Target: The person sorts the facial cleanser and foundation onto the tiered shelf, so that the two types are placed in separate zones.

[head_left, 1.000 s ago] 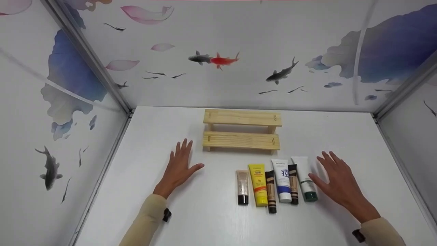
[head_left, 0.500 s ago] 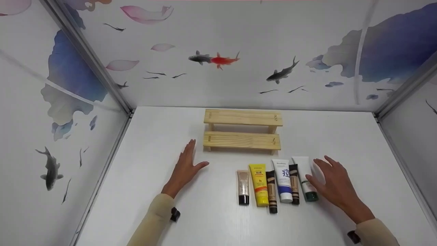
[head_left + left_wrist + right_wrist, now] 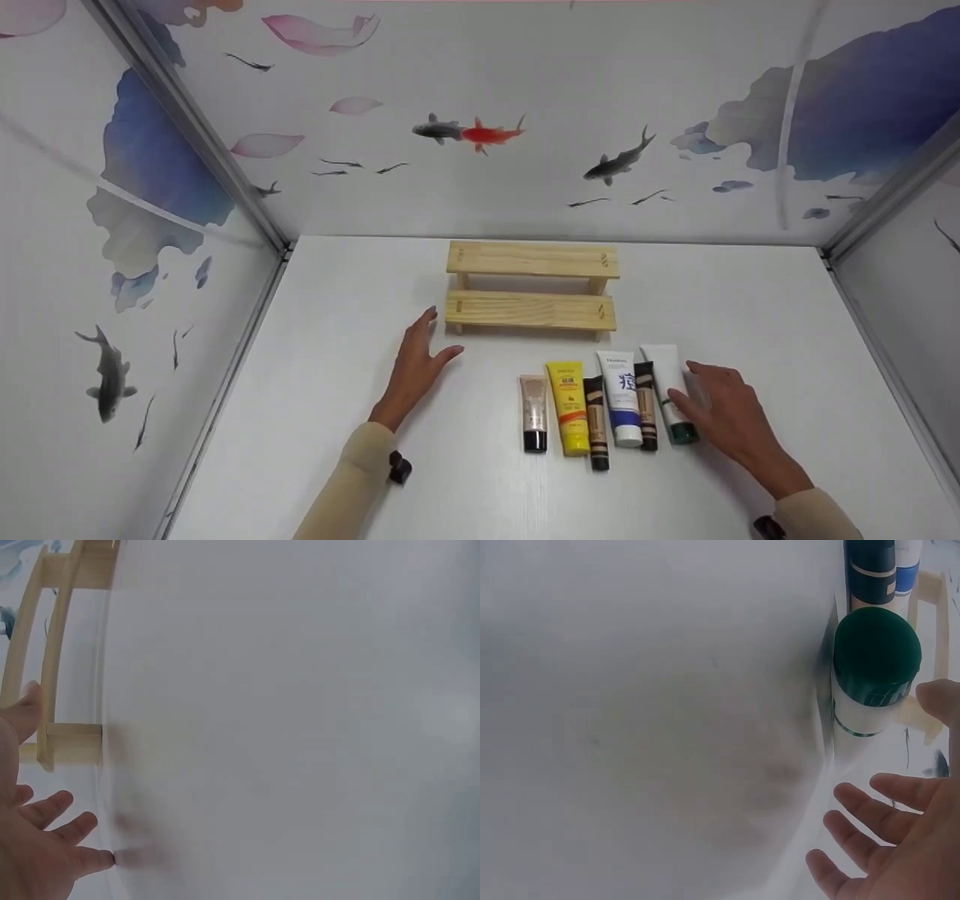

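My right hand (image 3: 733, 416) hovers beside the white tube with a dark green cap (image 3: 667, 394), its thumb over the tube and the fingers on the far right side. In the right wrist view that green cap (image 3: 877, 652) sits between thumb and fingers, with no grip visible. To its left lie a slim black-and-tan tube (image 3: 646, 405), a white-and-blue tube (image 3: 621, 397), another black-and-tan tube (image 3: 596, 424), a yellow tube (image 3: 568, 405) and a beige tube with a black cap (image 3: 534, 412). My left hand (image 3: 411, 371) holds nothing, fingers extended near the shelf's left end.
A two-step wooden shelf (image 3: 532, 309) stands at the back middle of the white table (image 3: 337, 300). Printed panels with fish and petals (image 3: 487, 187) close off the back and both sides.
My right hand has moved left and lower toward the green-capped tube, its fingers drawing together. My left hand has shifted right, turning onto its side. The tubes and shelf stay put.
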Available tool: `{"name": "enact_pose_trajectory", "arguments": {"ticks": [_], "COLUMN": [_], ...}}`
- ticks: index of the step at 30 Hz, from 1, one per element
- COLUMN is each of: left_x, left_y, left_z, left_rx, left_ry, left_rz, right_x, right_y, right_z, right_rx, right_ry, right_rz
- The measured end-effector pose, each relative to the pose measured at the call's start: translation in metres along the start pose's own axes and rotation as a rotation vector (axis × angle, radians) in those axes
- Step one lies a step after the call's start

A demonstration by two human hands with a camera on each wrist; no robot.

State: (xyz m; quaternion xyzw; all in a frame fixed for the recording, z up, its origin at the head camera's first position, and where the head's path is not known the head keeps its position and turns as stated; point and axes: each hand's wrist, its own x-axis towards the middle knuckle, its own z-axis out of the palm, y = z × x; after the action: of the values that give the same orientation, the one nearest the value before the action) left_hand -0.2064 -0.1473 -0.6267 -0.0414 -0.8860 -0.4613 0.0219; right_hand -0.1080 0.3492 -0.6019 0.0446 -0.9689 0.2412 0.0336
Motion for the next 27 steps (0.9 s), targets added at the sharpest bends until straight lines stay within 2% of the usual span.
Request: {"name": "enact_pose_trajectory", "arguments": {"ticks": [7, 16, 23, 27], "left_x": [0.004, 0.009, 0.013, 0.016], "left_y": [0.001, -0.002, -0.005, -0.008], "left_z": [0.006, 0.015, 0.017, 0.019], "left_rx": [-0.074, -0.086, -0.089, -0.095], "left_ry": [0.032, 0.028, -0.016, -0.030], "left_rz": [-0.008, 0.020, 0.008, 0.027], "right_x": [0.002, 0.005, 0.003, 0.002], "right_y": [0.000, -0.003, -0.004, -0.003], "right_z": [0.006, 0.012, 0.013, 0.014], "right_rx": [0.027, 0.092, 0.164, 0.172], "right_ry": [-0.062, -0.093, -0.113, -0.106], "right_rz": [0.067, 0.113, 0.171, 0.173]}}
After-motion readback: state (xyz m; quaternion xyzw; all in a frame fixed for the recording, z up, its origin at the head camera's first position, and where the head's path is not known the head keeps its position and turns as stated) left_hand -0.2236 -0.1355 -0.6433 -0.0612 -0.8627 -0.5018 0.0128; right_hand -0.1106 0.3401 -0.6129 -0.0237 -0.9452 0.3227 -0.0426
